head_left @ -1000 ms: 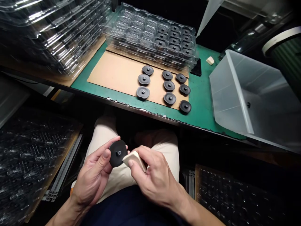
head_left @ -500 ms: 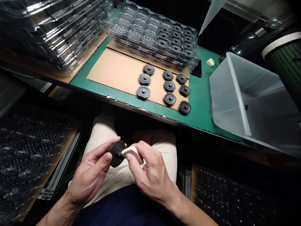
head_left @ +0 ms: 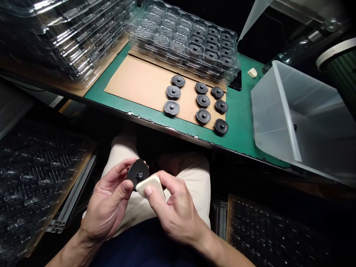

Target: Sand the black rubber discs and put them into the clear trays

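Observation:
Over my lap, my left hand [head_left: 107, 205] pinches a round black disc [head_left: 137, 173] with a small hub in its middle, held between thumb and fingers. My right hand [head_left: 174, 209] grips a cream-coloured block [head_left: 149, 185], like an eraser, and presses its end against the lower edge of the disc. Both hands sit below the front edge of the green bench mat [head_left: 239, 122]. Several more black discs [head_left: 203, 101] lie in rows on a brown cardboard sheet [head_left: 139, 83] on the mat.
A clear blister tray [head_left: 180, 37] holding some black discs stands behind the cardboard. More clear trays [head_left: 63, 33] are stacked at the left. A translucent bin [head_left: 303, 115] sits at the right, with a small cream block [head_left: 252, 72] near it. Trays lie on the floor either side.
The disc and block have risen a little and shifted left. The block has slid from the disc's hub down to its lower edge.

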`<state>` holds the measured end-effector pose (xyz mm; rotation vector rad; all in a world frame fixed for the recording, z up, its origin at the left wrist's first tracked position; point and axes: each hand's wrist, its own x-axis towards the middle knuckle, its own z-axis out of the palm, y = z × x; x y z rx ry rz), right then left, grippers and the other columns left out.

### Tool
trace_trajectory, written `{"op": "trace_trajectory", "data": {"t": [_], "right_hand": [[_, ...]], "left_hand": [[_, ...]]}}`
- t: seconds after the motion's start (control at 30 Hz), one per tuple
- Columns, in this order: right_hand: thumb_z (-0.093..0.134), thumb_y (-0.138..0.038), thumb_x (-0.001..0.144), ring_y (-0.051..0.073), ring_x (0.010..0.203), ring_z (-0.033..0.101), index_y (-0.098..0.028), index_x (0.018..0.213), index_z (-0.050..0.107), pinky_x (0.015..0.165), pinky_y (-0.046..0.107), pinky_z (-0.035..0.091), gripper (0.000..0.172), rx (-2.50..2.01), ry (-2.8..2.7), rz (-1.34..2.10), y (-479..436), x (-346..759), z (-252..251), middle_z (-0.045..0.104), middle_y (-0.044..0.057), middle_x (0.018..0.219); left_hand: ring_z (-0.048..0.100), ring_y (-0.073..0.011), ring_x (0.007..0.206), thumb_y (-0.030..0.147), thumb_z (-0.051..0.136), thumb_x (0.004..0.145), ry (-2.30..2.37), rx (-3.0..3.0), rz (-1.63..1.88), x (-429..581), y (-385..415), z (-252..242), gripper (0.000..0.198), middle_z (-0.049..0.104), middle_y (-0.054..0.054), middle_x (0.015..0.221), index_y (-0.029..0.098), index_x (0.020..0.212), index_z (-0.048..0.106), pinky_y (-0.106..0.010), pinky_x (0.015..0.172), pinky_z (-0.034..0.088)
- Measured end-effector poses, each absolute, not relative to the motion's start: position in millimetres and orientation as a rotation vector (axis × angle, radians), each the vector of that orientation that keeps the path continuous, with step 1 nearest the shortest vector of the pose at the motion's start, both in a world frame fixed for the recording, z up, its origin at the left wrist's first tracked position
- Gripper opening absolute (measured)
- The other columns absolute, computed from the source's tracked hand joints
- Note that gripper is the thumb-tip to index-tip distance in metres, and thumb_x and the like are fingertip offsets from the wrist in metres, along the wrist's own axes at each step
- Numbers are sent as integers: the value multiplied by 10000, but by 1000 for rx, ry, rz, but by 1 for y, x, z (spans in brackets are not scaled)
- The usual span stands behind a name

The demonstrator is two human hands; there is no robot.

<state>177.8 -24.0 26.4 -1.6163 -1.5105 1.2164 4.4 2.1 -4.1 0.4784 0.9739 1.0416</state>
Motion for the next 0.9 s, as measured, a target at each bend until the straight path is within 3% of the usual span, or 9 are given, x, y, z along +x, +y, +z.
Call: {"op": "trace_trajectory", "data": {"t": [0.13,0.3,0.43,0.67,0.8,0.9], "right_hand": [[527,-248,987,126,659,402,-211,761,441,632,303,319,244,-1577,-1633,963,-20,180,24,433,-25,724],[514,-214,991,143,692,417,-190,820,539,676,325,326,175,-1555,-1856,807,-16,191,23,490,-2,766],[512,-241,1017,178,787,476,-179,1013,653,744,366,324,154,-1563,-2075,617,-14,199,25,603,37,886],[479,-204,1006,197,813,481,-166,1123,686,747,384,331,240,-1360,-2252,576,-14,204,24,626,57,922],[468,-233,1041,192,828,484,-192,1148,691,734,369,344,251,-1209,-2326,568,-8,210,23,635,58,968],[458,-281,1059,194,859,513,-228,1176,680,760,380,357,256,-1066,-2385,575,-5,213,24,648,52,1032]], "left_hand": [[704,-183,1111,294,854,823,1007,464,1025,2,1,-6,400,776,-53,1196,256,1213,775,-211,984,555],[684,-200,1144,340,813,866,971,415,897,-3,3,-6,382,766,-57,1232,262,1238,773,-234,1018,540],[677,-173,1024,416,770,899,993,436,649,-7,7,-4,367,774,-63,1165,246,1224,789,-166,832,564],[634,-189,804,435,598,1009,863,389,454,-8,6,-5,354,724,-88,938,181,1149,801,-365,767,620],[643,-187,722,430,612,998,833,283,424,-4,2,-5,371,705,-98,850,120,942,806,-359,662,628],[687,-208,773,433,603,1005,778,187,399,-2,-2,-4,389,733,-131,905,101,1007,805,-351,685,630]]}}
